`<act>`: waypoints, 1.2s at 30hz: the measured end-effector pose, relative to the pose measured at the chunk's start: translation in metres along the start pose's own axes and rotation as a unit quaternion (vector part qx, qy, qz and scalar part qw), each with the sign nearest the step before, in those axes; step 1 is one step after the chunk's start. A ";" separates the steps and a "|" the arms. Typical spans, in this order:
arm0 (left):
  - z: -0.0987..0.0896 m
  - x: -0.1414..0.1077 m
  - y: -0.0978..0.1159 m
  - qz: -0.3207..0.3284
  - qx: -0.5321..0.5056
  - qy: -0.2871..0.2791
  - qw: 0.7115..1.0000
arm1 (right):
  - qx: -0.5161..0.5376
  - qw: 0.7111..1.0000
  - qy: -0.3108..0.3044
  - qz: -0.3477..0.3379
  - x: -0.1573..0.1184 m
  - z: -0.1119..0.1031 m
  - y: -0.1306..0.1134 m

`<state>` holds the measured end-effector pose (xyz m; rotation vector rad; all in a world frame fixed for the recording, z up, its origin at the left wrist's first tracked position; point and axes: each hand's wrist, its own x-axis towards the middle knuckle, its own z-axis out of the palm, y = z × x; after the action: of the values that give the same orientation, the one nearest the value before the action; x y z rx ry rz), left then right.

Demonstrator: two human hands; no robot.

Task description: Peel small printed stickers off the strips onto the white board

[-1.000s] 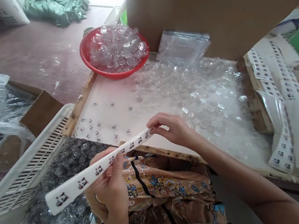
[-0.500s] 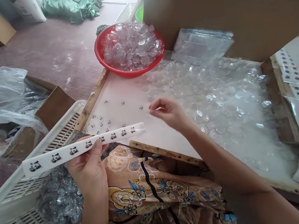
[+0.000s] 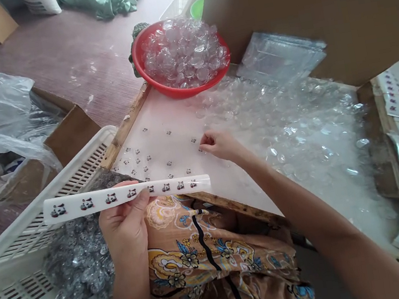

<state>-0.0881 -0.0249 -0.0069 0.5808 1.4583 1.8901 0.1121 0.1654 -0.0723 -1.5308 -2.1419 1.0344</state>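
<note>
Left hand [image 3: 125, 229]: clamped on a panda strip [image 3: 97, 202], which is stretched level to both sides.
White crate [image 3: 8, 242]: set below and left of the left hand, heaped with clear pieces [image 3: 83, 266].
Right hand [image 3: 224, 145]: held well apart, low at the desk [image 3: 161, 105]; whether anything is pinched cannot be told.
Panda stickers [image 3: 149, 158]: scattered left of the right hand.
Clear discs [image 3: 299, 148]: spread right of and beyond the right hand.
Red bowl [image 3: 178, 93]: seen beyond both hands, filled with discs.
</note>
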 end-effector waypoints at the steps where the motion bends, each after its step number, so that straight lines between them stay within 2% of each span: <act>1: 0.000 0.000 0.000 -0.001 -0.006 0.002 1.000 | -0.010 1.000 0.000 0.000 0.000 0.001 0.000; 8: 0.002 -0.001 0.003 -0.008 -0.022 0.000 1.000 | -0.104 0.992 0.033 -0.057 -0.009 0.024 -0.005; 13: 0.003 0.000 0.002 -0.013 -0.022 0.005 1.000 | -0.090 0.993 0.026 -0.075 -0.011 0.038 -0.013; 16: 0.002 -0.002 0.002 -0.018 -0.016 -0.002 1.000 | -0.072 0.994 0.032 -0.072 -0.012 0.037 -0.018; 19: 0.002 -0.003 0.003 -0.015 -0.011 -0.001 1.000 | -0.035 0.994 0.049 -0.092 -0.026 0.024 -0.027; 21: 0.002 -0.003 0.003 -0.015 -0.014 0.009 1.000 | 0.044 0.990 0.003 -0.130 -0.042 0.015 -0.037; 23: 0.003 -0.002 0.002 -0.012 -0.015 0.017 1.000 | 0.127 0.974 -0.074 -0.175 -0.061 0.008 -0.048; 24: 0.003 -0.002 0.001 -0.009 -0.015 0.021 1.000 | 0.149 0.965 -0.094 -0.193 -0.070 0.007 -0.052; 25: 0.004 -0.002 0.001 -0.006 -0.013 0.024 1.000 | 0.156 0.962 -0.091 -0.205 -0.078 0.008 -0.056; 28: 0.004 -0.002 0.000 0.001 -0.003 0.031 1.000 | 0.134 0.966 -0.005 -0.222 -0.091 0.018 -0.059; 30: 0.005 -0.002 -0.001 0.008 0.004 0.033 0.999 | 0.129 0.963 0.030 -0.236 -0.094 0.024 -0.056; 33: 0.005 -0.003 0.000 0.017 0.014 0.035 0.999 | 0.134 0.958 0.040 -0.252 -0.093 0.028 -0.053; 36: 0.005 -0.004 0.000 0.019 0.022 0.032 0.999 | 0.134 0.961 0.026 -0.240 -0.092 0.024 -0.053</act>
<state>-0.0825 -0.0245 -0.0050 0.5777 1.5429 1.9255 0.0956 0.0638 -0.0379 -0.8465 -2.0820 1.0372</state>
